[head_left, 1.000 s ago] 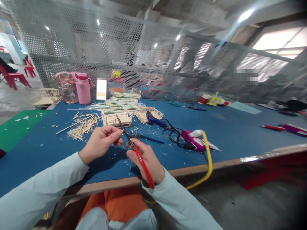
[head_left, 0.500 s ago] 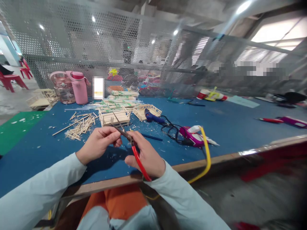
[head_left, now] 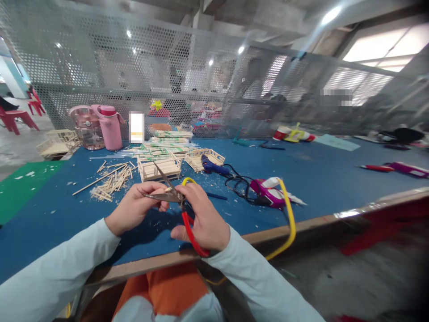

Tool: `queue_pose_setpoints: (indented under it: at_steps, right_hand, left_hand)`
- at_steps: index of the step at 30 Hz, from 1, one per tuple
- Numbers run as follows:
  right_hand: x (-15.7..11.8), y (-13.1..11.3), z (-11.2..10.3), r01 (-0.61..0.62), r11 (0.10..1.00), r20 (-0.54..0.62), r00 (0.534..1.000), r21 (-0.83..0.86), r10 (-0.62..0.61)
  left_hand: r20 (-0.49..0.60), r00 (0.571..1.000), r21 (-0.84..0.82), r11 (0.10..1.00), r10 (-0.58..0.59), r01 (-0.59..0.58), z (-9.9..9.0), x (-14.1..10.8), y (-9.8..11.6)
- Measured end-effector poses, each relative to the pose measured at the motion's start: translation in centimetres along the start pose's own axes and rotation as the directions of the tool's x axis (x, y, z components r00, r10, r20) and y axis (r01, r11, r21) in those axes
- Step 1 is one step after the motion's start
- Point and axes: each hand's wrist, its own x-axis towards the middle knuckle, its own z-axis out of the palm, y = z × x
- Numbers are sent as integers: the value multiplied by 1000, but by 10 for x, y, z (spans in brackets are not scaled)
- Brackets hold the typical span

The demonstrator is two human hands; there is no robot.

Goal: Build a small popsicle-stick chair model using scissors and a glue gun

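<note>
Scissors, one pair with red handles, are in my right hand, fingers round the handle and thumb held away from them; the blades gape wide now, whereas a second ago they were nearly closed. My left hand has hardly moved, its thumb and fingertips pinching one small wooden piece, the pale end showing by the blades. Just beyond my hands, two wooden frames lie on the blue surface, unchanged. Ahead and left of my left hand is a heap of loose sticks, too many to count, and farther past it stand two pink bottles. Beyond my right hand lies one blue tool.
</note>
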Motion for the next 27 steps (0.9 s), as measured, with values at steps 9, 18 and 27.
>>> queue_pose_setpoints:
  at_steps: [9,18,27]
  right_hand:
    - [-1,3,3,17,994,31,999,105,-21]
    - [0,-4,8,-30,996,-37,999,78,33]
    - [-14,-8,1,-347,936,-133,927,57,351]
  left_hand:
    - [38,999,13,1000,-4,3,-2,-1,1]
    - [-76,996,132,991,37,-27,2,1,7]
    - [-117,992,175,983,-36,56,8,4,5]
